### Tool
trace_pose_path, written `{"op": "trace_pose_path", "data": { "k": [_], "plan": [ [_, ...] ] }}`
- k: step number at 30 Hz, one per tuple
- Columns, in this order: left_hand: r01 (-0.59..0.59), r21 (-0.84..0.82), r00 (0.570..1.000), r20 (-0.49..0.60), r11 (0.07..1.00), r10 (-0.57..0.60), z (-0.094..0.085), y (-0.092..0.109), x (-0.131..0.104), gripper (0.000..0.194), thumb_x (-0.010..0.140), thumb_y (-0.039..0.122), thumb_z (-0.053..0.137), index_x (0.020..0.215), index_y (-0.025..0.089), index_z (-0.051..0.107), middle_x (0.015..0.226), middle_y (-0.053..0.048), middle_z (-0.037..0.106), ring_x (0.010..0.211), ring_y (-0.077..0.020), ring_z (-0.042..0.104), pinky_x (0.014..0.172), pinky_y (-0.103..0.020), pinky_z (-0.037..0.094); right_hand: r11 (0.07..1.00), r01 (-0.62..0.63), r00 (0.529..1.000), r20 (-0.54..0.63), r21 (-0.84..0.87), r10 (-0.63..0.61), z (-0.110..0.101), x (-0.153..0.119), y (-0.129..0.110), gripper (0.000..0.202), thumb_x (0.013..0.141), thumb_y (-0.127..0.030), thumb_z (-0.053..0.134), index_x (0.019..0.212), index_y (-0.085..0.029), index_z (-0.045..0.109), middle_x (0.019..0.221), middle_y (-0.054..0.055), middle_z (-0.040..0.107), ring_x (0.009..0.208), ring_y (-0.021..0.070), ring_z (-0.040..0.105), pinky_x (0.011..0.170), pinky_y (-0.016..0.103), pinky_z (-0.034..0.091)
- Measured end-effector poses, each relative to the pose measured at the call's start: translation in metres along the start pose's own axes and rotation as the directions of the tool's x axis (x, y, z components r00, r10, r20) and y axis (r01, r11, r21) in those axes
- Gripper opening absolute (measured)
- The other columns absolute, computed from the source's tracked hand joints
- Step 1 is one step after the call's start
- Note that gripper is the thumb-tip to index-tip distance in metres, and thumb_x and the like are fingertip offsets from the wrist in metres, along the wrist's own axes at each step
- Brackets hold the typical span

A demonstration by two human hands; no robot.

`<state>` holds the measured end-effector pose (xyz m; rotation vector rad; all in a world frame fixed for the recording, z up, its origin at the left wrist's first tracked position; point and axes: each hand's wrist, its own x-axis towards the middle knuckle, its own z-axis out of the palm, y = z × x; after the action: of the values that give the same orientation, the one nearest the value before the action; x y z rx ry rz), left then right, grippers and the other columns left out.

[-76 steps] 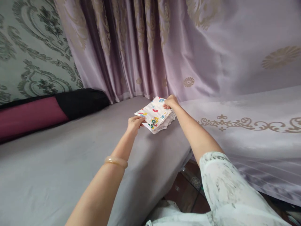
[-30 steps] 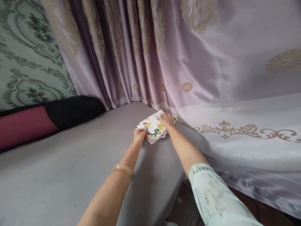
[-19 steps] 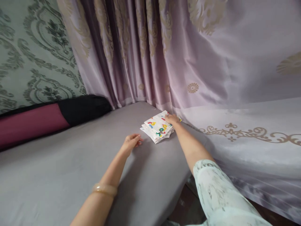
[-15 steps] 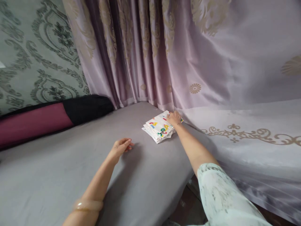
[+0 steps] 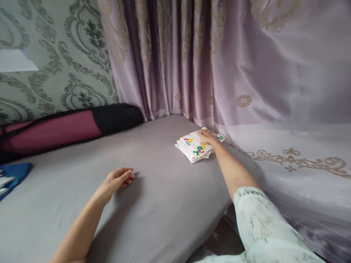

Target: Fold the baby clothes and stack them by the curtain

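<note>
A stack of folded white cloths (image 5: 192, 146) with colourful printed shapes lies on the grey sheet (image 5: 159, 157), near the curtain. My right hand (image 5: 208, 137) rests flat on top of the stack, fingers spread and pointing up and left. To the left, my left hand (image 5: 122, 178) hovers just above the sheet, apart from the stack. Its fingers are loosely curled, with gaps between them, and nothing is held.
A long black and maroon bag (image 5: 68, 128) lies along the patterned wall. At the far left is a blue item (image 5: 20, 174) with white things on it. Purple and white curtains (image 5: 260, 91) hang behind and right. The sheet's edge drops off at lower right.
My left hand has moved left, away from the stack. My right hand's fingers have flattened on the stack. The view has turned left, bringing the blue item into sight.
</note>
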<state>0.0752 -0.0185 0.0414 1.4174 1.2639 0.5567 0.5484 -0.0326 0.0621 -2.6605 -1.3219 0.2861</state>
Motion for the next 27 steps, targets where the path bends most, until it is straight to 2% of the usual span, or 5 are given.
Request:
{"op": "trace_pose_path", "data": {
  "k": [4, 10, 18, 23, 27],
  "plan": [
    [0.028, 0.022, 1.000, 0.007, 0.999, -0.028, -0.016, -0.008, -0.005, 0.070, 0.054, 0.069, 0.073, 0.102, 0.017, 0.065, 0.092, -0.009, 0.074, 0.076, -0.0185, 0.065, 0.068, -0.028, 0.048, 0.994, 0.087, 0.990, -0.105, -0.072, -0.094, 0.001, -0.018, -0.022, 0.063, 0.098, -0.055, 0.022, 0.152, -0.024, 0.032, 0.162, 0.009, 0.021, 0.148, 0.0356, 0.013, 0.115, 0.064, 0.009],
    [0.038, 0.069, 0.999, 0.010, 0.997, -0.038, -0.031, -0.012, -0.005, 0.061, 0.056, 0.066, 0.073, 0.096, 0.020, 0.068, 0.090, -0.008, 0.075, 0.078, -0.0207, 0.065, 0.068, -0.029, 0.049, 0.918, 0.364, 0.922, -0.082, -0.157, -0.379, 0.019, -0.056, -0.057, 0.054, 0.099, -0.045, 0.029, 0.149, -0.026, 0.039, 0.160, 0.007, 0.026, 0.148, 0.0314, 0.016, 0.116, 0.061, 0.008],
    [0.019, 0.100, 0.998, 0.052, 0.995, -0.024, -0.048, -0.019, -0.015, 0.064, 0.062, 0.068, 0.068, 0.103, 0.019, 0.066, 0.094, -0.008, 0.074, 0.082, -0.0200, 0.065, 0.071, -0.029, 0.050, 0.907, 0.367, 0.917, -0.086, -0.206, -0.390, 0.036, -0.056, -0.055, 0.053, 0.100, -0.041, 0.022, 0.144, -0.024, 0.046, 0.154, 0.008, 0.039, 0.143, 0.0300, 0.025, 0.115, 0.060, 0.012],
    [0.047, 0.080, 0.999, -0.021, 0.996, -0.045, -0.065, -0.024, -0.021, 0.058, 0.062, 0.063, 0.069, 0.096, 0.016, 0.065, 0.088, -0.008, 0.073, 0.074, -0.0174, 0.064, 0.064, -0.027, 0.047, 0.883, 0.396, 0.904, -0.064, -0.254, -0.423, 0.032, -0.051, -0.054, 0.051, 0.099, -0.039, 0.022, 0.138, -0.024, 0.052, 0.148, 0.008, 0.046, 0.137, 0.0302, 0.035, 0.111, 0.062, 0.020],
    [0.075, 0.087, 0.988, -0.144, 0.993, -0.062, -0.082, -0.034, -0.022, 0.036, 0.069, 0.048, 0.066, 0.084, 0.015, 0.065, 0.073, -0.004, 0.070, 0.059, -0.0135, 0.059, 0.055, -0.024, 0.042, 0.852, 0.426, 0.882, -0.071, -0.303, -0.466, 0.036, -0.040, -0.064, 0.049, 0.098, -0.033, 0.023, 0.126, -0.017, 0.061, 0.131, 0.015, 0.060, 0.123, 0.0288, 0.050, 0.105, 0.055, 0.032]
  ]
}}
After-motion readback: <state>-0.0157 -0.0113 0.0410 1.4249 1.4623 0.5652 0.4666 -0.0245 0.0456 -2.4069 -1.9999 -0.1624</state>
